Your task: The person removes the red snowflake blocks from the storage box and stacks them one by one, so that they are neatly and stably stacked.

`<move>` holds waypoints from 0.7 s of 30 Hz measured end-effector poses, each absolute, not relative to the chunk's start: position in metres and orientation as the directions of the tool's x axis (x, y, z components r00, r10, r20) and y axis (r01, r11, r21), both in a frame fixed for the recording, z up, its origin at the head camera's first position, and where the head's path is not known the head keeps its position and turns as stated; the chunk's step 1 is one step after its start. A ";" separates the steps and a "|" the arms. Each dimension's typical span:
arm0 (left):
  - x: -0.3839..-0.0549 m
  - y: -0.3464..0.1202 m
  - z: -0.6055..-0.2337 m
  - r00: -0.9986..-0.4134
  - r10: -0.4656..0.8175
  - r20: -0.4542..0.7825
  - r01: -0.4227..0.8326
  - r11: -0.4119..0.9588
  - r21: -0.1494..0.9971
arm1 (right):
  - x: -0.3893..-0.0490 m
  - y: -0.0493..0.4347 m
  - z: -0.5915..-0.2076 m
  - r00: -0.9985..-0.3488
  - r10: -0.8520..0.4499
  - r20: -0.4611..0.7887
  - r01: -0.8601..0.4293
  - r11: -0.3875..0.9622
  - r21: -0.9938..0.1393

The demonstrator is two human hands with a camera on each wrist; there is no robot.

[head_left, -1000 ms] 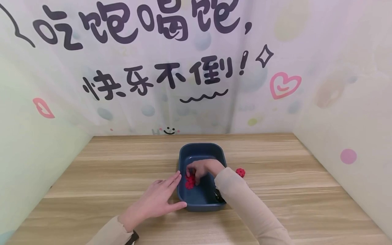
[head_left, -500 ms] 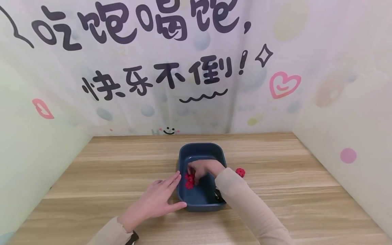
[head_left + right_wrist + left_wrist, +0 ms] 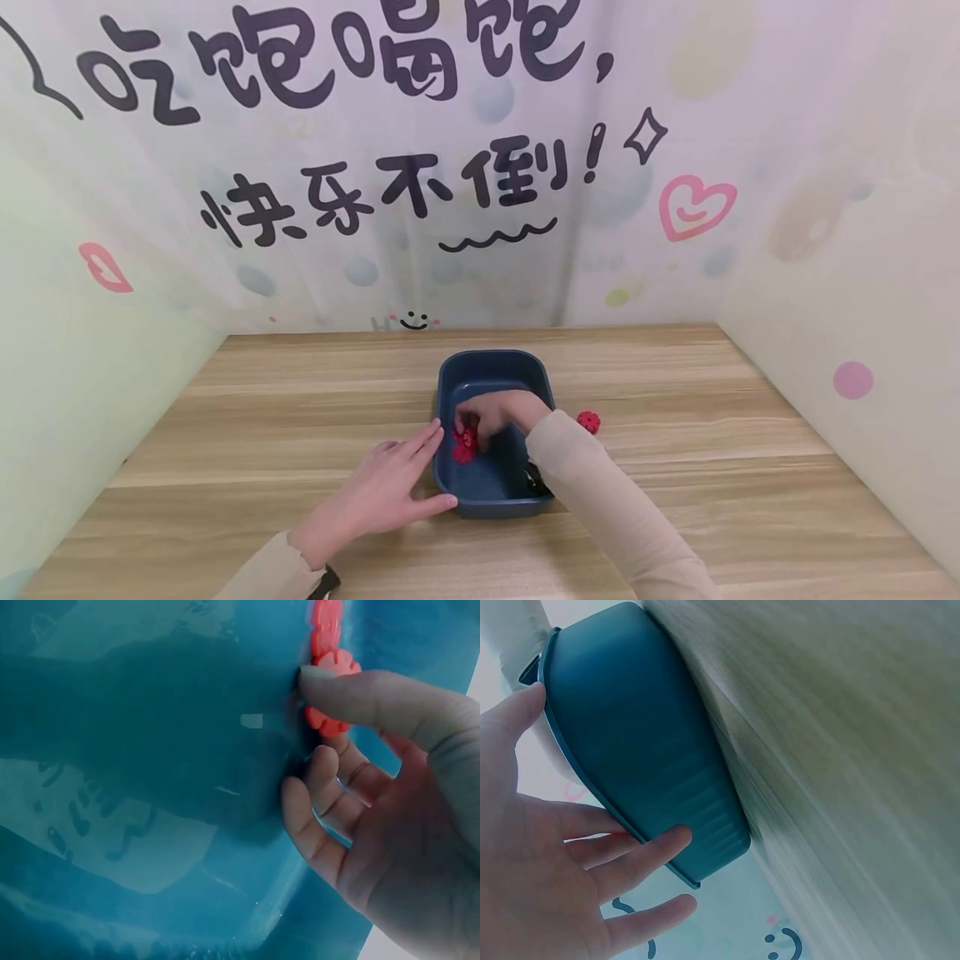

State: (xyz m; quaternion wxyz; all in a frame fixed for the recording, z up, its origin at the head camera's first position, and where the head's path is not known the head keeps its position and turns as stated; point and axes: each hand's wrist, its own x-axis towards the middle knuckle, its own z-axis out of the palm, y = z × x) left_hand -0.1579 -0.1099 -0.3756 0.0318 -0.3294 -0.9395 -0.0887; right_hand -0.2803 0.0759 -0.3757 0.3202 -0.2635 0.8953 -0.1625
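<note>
A: Red plastic, flower-shaped pieces (image 3: 464, 443) is what we're looking at, down inside the dark blue tub (image 3: 495, 363), against its left inner wall. From the right wrist view we see at least two of them (image 3: 328, 645) stacked up the wall.

B: Yep, and our right hand (image 3: 498, 414) is dipped into the tub right on them. Thumb tip pressing the lower piece, other fingers (image 3: 319, 796) curled in underneath. We'd call that pinching the piece, though the wrist view only plainly shows the thumb on it.

A: Agreed. Left hand (image 3: 378, 493) is outside the tub, flat and relaxed, fingers straight, not gripping anything. Thumb sits on the near left corner and the fingertips (image 3: 676, 837) rest along the left outer wall.

B: So we're just bracing the tub there. It sits on the wooden table (image 3: 262, 417), roughly mid-table.

A: One more red piece (image 3: 588, 422) lies on the table just beside the tub's right side, near our right sleeve (image 3: 600, 500). Something dark shows in the tub's near right corner, too hidden to tell what.

B: Behind it all, the printed backdrop (image 3: 405, 167) with big black characters and a pink heart.
</note>
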 end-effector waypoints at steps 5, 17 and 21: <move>-0.158 -0.110 -0.376 -0.779 0.615 0.123 0.627 0.767 0.134 | -0.281 0.077 -0.378 -0.701 -0.569 -0.431 -0.362 0.804 -0.472; -0.158 -0.110 -0.376 -0.784 0.608 0.122 0.620 0.771 0.143 | -0.284 0.079 -0.380 -0.760 -0.517 -0.394 -0.303 0.818 -0.488; -0.158 -0.110 -0.376 -0.785 0.609 0.115 0.619 0.772 0.144 | -0.285 0.080 -0.381 -0.751 -0.531 -0.392 -0.320 0.813 -0.487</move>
